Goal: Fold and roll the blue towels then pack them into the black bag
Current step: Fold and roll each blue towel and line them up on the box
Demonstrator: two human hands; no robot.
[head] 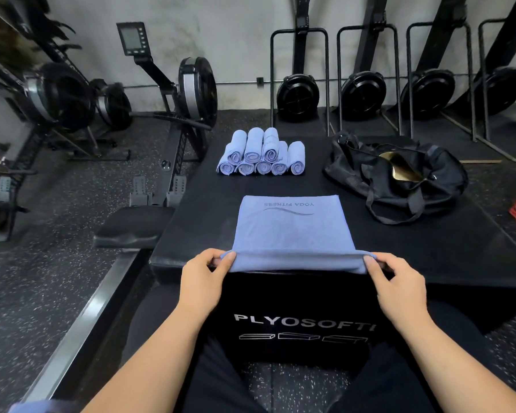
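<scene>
Nearest the camera, the left hand and right hand each pinch one near corner of a flat, folded light-blue microfibre towel, thumb over the cloth and fingers curled beneath. The towel lies square on the top of a black padded plyometric box, and its near edge, running left to right between the hands, is lifted just over the box's front lip. Whether its longer side runs across or away cannot be told through the wide lens. Grey lettering near its far edge reads "YOGA FITNESS" above a wavy line, upside down to the wearer, so the letter tops point toward the person. The box's front face carries silver lettering "PLYOSOFT", cut off after that by the right forearm, over three outlined slab shapes. Farther along the box top, well apart from the flat towel, stands a stack of eight rolled light-blue towels, five below and three on top, with long axes running away from the person and spiral ends facing back. To their right sits the soft black duffel bag, unzipped, lying roughly crosswise, with a gold-coloured patch showing in its opening and its straps trailing nearward. Beyond, a black rowing machine with a monitor stands on the left.
</scene>
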